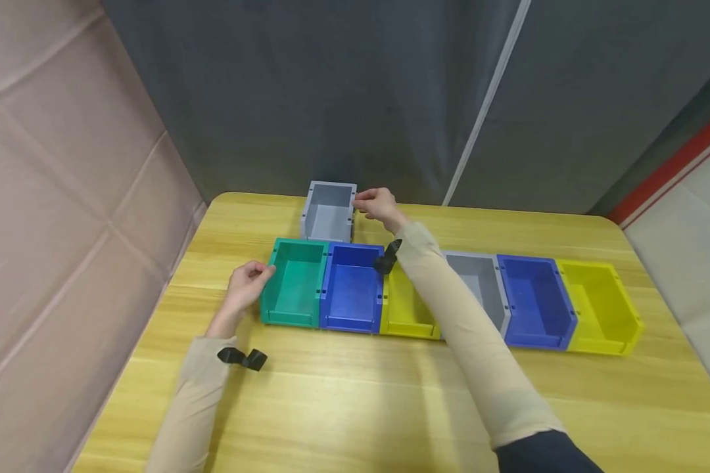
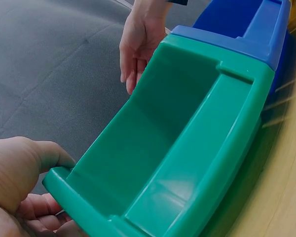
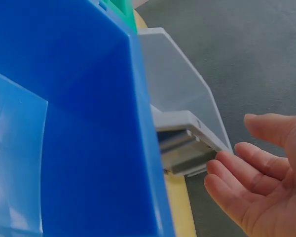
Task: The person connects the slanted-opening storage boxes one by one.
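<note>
A green plastic bin (image 1: 294,286) stands at the left end of a row of bins. My left hand (image 1: 245,286) is at its left side; in the left wrist view the thumb lies at the rim and the curled fingers are outside the wall, pinching it. Behind the row, by the table's back edge, stands a separate grey bin (image 1: 328,221). The right hand (image 1: 378,204) reaches over the row to this bin's right side. In the right wrist view its extended fingertips (image 3: 224,157) are right at the grey bin's edge, with the thumb held apart.
Right of the green bin, the row continues with blue (image 1: 352,289), yellow (image 1: 405,302), grey (image 1: 476,276), blue (image 1: 535,299) and yellow (image 1: 600,305) bins. The right forearm crosses above it. A dark curtain (image 1: 331,92) hangs behind the wooden table (image 1: 331,394).
</note>
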### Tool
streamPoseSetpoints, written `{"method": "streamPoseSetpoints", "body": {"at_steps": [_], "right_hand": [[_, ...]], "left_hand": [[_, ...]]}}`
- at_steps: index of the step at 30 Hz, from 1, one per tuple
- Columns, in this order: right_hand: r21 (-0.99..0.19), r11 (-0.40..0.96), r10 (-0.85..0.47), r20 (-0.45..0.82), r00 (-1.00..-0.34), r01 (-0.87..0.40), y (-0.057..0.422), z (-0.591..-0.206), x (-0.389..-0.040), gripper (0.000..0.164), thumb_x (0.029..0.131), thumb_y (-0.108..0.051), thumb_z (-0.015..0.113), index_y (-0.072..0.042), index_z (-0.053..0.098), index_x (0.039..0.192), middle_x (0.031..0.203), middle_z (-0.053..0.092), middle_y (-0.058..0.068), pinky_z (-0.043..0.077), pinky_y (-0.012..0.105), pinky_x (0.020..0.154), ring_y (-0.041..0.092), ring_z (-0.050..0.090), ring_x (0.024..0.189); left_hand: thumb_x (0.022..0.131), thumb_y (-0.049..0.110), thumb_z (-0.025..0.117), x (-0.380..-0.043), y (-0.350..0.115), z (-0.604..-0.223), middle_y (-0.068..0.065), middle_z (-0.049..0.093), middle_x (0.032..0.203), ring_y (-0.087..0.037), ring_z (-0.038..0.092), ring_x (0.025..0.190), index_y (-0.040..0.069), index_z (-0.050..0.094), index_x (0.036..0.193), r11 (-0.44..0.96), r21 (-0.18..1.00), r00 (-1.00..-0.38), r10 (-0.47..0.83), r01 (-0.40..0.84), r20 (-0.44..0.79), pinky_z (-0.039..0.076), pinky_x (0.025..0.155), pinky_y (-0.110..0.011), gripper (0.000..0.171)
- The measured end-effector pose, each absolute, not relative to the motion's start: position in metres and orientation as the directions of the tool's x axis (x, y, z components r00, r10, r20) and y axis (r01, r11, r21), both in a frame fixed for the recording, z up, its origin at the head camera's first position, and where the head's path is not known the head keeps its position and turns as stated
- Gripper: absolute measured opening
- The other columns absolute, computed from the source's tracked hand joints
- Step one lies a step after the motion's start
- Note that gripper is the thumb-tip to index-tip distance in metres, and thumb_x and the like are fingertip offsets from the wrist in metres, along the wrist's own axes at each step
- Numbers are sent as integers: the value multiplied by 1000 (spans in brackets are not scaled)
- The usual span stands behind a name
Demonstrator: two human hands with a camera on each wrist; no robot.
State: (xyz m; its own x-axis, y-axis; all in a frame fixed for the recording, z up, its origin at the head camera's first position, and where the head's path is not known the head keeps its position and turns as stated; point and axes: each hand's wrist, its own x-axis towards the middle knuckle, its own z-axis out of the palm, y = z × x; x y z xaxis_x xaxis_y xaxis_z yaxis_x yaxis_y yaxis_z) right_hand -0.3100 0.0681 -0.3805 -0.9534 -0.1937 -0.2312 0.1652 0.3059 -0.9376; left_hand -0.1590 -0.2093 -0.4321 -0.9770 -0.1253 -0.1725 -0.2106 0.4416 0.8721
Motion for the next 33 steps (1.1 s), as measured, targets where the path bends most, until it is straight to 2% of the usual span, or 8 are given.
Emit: {"method": "streamPoseSetpoints", "body": {"at_steps": [9,18,26,33], "right_hand": [[-930,280,-78,-270,-960,239,60,-390,-312,28,89,-11,64,5,62,112,111,63,19,49,38,87,30,61,101],[-909,254,-40,-351,-936,330,56,-396,-314,34,86,-15,69,5,62,112,108,65,19,51,37,84,28,64,94],[-868,340,59,-364,-929,362,49,-401,-319,24,85,-17,71,2,67,99,98,67,14,53,34,78,25,65,87],[-844,410,130,-321,-938,346,47,-400,-319,18,84,-14,71,1,70,93,91,68,11,53,27,66,18,63,68]], "left_hand": [[96,27,53,-161,-205,-434,-11,54,94,-20,49,85,-2,56,99,447,872,-979,-126,-199,-159,41,72,-28,29],[96,26,54,-163,-204,-435,-11,54,94,-20,48,84,-2,56,98,444,873,-979,-130,-202,-160,41,71,-28,28],[96,27,54,-164,-202,-437,-10,54,94,-21,48,85,-2,55,99,442,870,-975,-128,-218,-180,40,72,-28,29],[96,28,54,-165,-202,-437,-10,54,95,-21,48,86,-1,56,99,440,870,-974,-126,-223,-186,40,73,-29,29]]}}
